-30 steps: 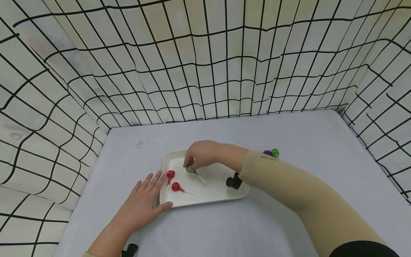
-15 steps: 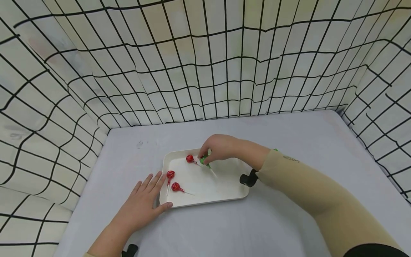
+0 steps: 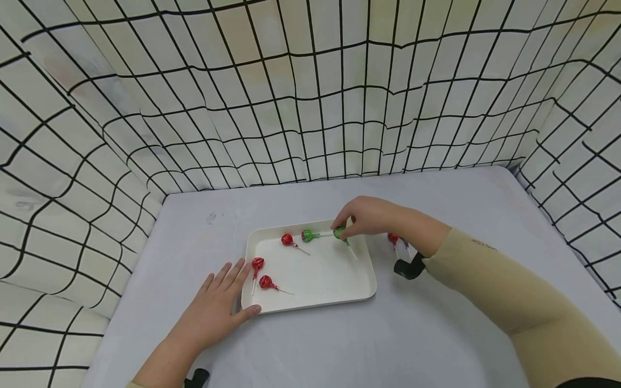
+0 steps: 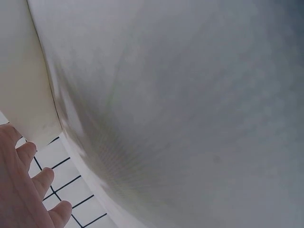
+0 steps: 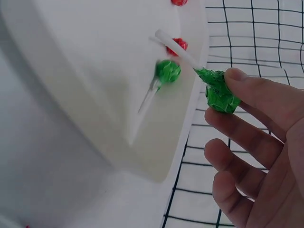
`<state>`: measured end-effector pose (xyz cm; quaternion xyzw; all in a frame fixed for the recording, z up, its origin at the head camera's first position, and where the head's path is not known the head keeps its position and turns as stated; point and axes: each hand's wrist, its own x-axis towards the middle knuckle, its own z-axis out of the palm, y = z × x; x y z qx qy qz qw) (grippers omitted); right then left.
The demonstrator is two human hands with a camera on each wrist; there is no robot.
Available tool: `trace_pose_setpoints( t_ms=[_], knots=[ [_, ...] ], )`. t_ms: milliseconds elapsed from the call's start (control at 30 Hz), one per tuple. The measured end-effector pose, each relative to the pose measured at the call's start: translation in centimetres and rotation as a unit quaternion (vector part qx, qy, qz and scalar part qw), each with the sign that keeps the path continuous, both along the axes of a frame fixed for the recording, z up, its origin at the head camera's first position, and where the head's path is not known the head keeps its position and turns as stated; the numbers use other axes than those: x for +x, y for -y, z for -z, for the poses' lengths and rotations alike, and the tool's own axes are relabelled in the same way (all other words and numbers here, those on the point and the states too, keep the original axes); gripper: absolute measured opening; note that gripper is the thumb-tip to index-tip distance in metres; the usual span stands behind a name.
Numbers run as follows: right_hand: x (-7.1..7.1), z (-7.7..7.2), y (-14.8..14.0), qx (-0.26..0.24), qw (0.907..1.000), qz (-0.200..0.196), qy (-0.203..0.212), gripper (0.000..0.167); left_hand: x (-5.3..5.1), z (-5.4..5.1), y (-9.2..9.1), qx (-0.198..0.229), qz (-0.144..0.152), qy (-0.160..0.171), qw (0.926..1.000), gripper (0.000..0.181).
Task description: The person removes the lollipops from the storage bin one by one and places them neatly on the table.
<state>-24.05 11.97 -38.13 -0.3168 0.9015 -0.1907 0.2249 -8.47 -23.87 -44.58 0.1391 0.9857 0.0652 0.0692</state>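
My right hand (image 3: 371, 215) pinches a green-wrapped lollipop (image 5: 221, 92) between thumb and fingers, its stick free, over the right part of the white tray (image 3: 315, 285). In the right wrist view the candy is held above the tray. Another green lollipop (image 3: 308, 235) lies at the tray's far side, a red lollipop (image 3: 287, 240) to its left. Two more red lollipops, an upper one (image 3: 257, 263) and a lower one (image 3: 266, 282), lie at the tray's left. My left hand (image 3: 218, 304) rests with spread, straight fingers against the tray's left edge.
Right of the tray, a red lollipop (image 3: 393, 238) lies on the white-covered table (image 3: 339, 345), with more sticks partly hidden by my right forearm. A white wall with a black grid (image 3: 330, 124) stands behind and at both sides.
My right hand has moved rightward across the tray with a green lollipop in its fingers. A red lollipop, then a second green one, have come into view behind it. The left hand stays put.
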Motion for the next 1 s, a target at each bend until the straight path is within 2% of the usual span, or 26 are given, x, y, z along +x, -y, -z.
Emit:
trace_pose_setpoints(
  t_ms=[233,333,767,1000],
  knots=[
    [0.7,-0.3,-3.7,-0.022,0.9991,0.035,-0.007,0.031,0.1,0.0,0.0,-0.004,-0.003,-0.001,1.0,0.1],
    [0.9,0.0,-5.7,-0.025,0.9983,0.053,-0.007,0.03,0.1,0.1,0.1,-0.005,-0.002,-0.001,1.0,0.099],
    [1.9,1.6,-15.4,0.017,0.9901,0.138,-0.019,0.031,0.0,0.3,0.2,-0.007,0.005,-0.001,1.0,0.1],
    [1.8,2.2,-18.2,0.012,0.9852,0.171,-0.002,0.034,0.0,0.2,0.2,-0.006,0.005,-0.002,1.0,0.098]
  ],
)
